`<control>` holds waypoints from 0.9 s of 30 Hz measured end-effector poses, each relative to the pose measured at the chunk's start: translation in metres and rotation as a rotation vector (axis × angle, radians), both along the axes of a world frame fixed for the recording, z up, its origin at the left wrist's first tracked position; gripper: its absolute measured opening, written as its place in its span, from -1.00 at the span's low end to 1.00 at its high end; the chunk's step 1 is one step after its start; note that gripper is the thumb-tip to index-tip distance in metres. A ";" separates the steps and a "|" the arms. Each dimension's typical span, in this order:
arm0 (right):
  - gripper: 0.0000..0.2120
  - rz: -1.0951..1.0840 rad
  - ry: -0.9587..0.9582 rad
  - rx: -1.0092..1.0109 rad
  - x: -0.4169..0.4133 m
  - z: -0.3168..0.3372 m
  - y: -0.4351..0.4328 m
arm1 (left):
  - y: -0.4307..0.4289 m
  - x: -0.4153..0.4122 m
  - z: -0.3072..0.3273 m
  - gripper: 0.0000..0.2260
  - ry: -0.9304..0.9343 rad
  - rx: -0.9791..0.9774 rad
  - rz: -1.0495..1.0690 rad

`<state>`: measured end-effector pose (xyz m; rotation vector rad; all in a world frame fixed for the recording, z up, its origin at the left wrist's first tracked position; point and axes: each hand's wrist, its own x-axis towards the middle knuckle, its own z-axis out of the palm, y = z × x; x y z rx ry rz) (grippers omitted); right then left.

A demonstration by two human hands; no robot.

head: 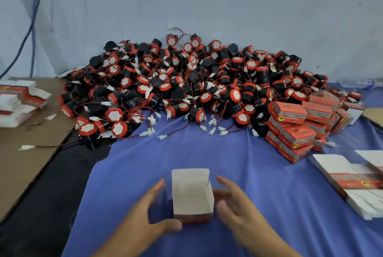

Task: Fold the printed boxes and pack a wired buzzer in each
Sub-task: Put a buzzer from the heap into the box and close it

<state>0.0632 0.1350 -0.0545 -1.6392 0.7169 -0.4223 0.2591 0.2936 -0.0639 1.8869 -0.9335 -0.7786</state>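
A folded printed box (191, 195) stands on the blue cloth (207, 153) near me, its white top flap raised and its mouth open. My left hand (145, 213) lies to its left, fingers straight, thumb touching the box's lower front corner. My right hand (234, 205) hovers to its right, blurred, with fingers relaxed and holding nothing. Behind, a big heap of black and red wired buzzers (186, 86) with white connectors spreads across the cloth. What is inside the box is hidden.
Closed red packed boxes (296, 128) are piled at the right. Flat unfolded box blanks lie at the right edge (352, 180) and in a stack at the left (18, 101) on brown cardboard (27, 163). A wall rises behind the heap.
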 end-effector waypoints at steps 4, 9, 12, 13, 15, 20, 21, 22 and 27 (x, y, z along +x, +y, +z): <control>-0.50 -0.159 -0.145 0.373 0.035 0.017 -0.048 | -0.026 0.036 0.023 -0.63 0.118 -0.242 0.191; -0.54 -0.258 -0.250 0.595 0.143 0.018 -0.099 | -0.139 0.075 0.028 -0.64 0.028 -0.276 0.234; -0.39 -0.362 -0.130 0.394 0.208 0.016 -0.129 | -0.215 0.103 0.016 -0.54 0.025 -0.202 0.187; -0.39 -0.387 -0.105 0.336 0.225 0.012 -0.138 | -0.237 0.113 0.014 -0.50 0.029 -0.179 0.177; -0.42 -0.431 -0.071 0.169 0.247 -0.001 -0.148 | -0.272 0.131 0.008 -0.47 0.030 -0.151 0.156; -0.40 -0.510 -0.107 -0.222 0.259 -0.037 -0.148 | -0.292 0.158 -0.019 -0.45 -0.091 -0.189 0.101; -0.40 -0.493 -0.150 -0.242 0.260 -0.040 -0.148 | -0.288 0.160 -0.020 -0.42 -0.088 -0.205 0.079; -0.40 -0.471 -0.189 -0.255 0.259 -0.039 -0.147 | -0.284 0.161 -0.018 -0.39 -0.079 -0.231 0.062; -0.36 -0.347 -0.276 -0.376 0.242 -0.026 -0.131 | -0.255 0.158 0.019 -0.60 -0.050 -0.351 0.067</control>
